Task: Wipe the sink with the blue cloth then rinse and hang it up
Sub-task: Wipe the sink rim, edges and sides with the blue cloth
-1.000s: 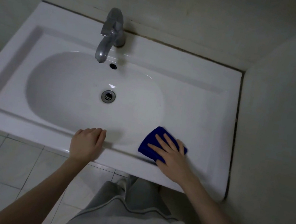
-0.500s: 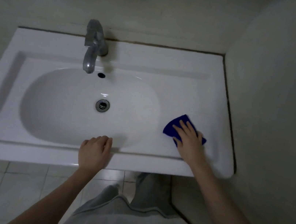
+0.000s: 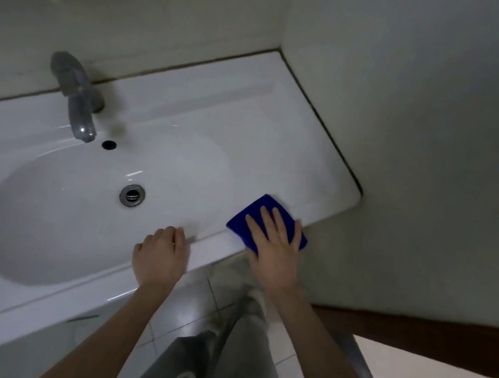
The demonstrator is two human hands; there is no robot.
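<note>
A white sink (image 3: 282, 135) fills the left and middle of the view, with an oval basin and a metal drain (image 3: 132, 195). The folded blue cloth (image 3: 259, 211) lies on the sink's front right rim. My right hand (image 3: 276, 251) presses flat on the cloth with straight, spread fingers. My left hand (image 3: 160, 258) rests on the front rim just left of it, its fingers curled over the inner edge of the basin.
A grey tap (image 3: 76, 95) stands at the back of the sink above the overflow hole (image 3: 109, 144). A wall (image 3: 425, 150) closes off the sink's right end. Tiled floor (image 3: 190, 312) and my grey trousers (image 3: 216, 362) lie below the rim.
My right hand has slid the blue cloth back toward the front edge of the rim. The camera has tilted and swung right. My left hand stays on the front rim.
</note>
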